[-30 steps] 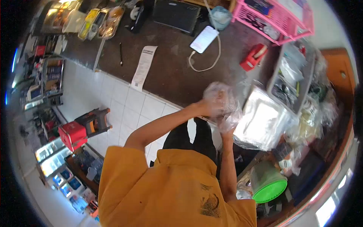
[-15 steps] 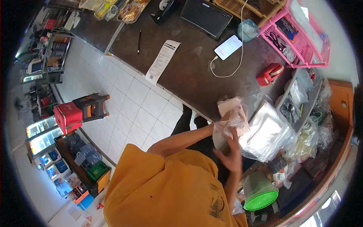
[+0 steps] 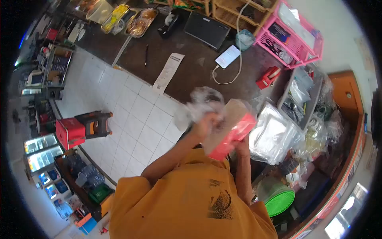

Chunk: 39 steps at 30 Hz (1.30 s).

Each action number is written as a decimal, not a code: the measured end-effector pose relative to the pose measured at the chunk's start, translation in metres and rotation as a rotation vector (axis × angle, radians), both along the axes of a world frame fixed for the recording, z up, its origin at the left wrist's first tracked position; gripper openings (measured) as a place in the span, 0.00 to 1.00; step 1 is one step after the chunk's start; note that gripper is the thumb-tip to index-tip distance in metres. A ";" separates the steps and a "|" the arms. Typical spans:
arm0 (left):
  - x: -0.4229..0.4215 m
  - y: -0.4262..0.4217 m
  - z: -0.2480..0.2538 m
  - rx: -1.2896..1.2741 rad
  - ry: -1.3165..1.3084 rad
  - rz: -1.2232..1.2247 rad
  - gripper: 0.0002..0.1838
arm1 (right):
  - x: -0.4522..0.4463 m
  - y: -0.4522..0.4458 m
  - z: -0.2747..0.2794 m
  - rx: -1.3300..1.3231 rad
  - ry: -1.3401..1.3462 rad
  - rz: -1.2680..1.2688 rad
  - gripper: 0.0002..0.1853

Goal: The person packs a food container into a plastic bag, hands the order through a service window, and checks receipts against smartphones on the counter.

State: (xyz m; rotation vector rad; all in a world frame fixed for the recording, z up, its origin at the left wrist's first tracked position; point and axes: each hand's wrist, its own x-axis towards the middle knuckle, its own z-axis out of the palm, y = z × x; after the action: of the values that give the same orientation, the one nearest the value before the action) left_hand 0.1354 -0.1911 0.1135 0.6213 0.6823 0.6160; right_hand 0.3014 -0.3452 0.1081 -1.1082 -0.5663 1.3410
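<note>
A block-shaped pack (image 3: 232,129), tan on one face and bright red on the other, is tilted in front of my shirt. My right hand (image 3: 241,146) is closed round its lower right side, the fingers partly hidden by it. At the pack's left side, my left hand (image 3: 207,122) is closed on a crumpled clear plastic bag (image 3: 203,104), which is smeared by motion. Right of the pack lies a stack of clear plastic sleeves (image 3: 274,135).
On the dark counter (image 3: 195,75) lie a receipt (image 3: 169,73), a charging phone (image 3: 228,57) and a red tape dispenser (image 3: 268,77). A pink basket (image 3: 292,36) stands at the back right. Below the plastic sleeves is a green-lidded container (image 3: 278,201).
The pack has come off the counter edge toward my body and turned, its red face now showing. My left hand has moved left with the plastic; my right hand has closed on the pack.
</note>
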 end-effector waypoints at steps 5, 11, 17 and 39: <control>-0.015 0.034 0.113 -0.182 -0.398 0.050 0.14 | -0.020 0.014 0.112 0.097 0.031 -0.012 0.51; -0.013 -0.015 0.080 -0.273 -0.244 -0.485 0.15 | -0.027 -0.007 0.074 0.009 0.298 -0.112 0.50; 0.010 -0.002 0.093 -0.263 -0.153 -0.311 0.11 | -0.015 -0.013 0.030 0.000 0.269 -0.149 0.49; 0.064 0.042 -0.241 1.389 0.893 -0.374 0.14 | 0.209 0.113 -0.074 -0.503 -1.176 -0.644 0.11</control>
State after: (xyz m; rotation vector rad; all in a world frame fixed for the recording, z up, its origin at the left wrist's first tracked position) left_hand 0.1997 -0.1489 -0.1278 2.3515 0.8532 0.3601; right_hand 0.5108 -0.2318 0.0339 -2.2589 -0.6054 0.1420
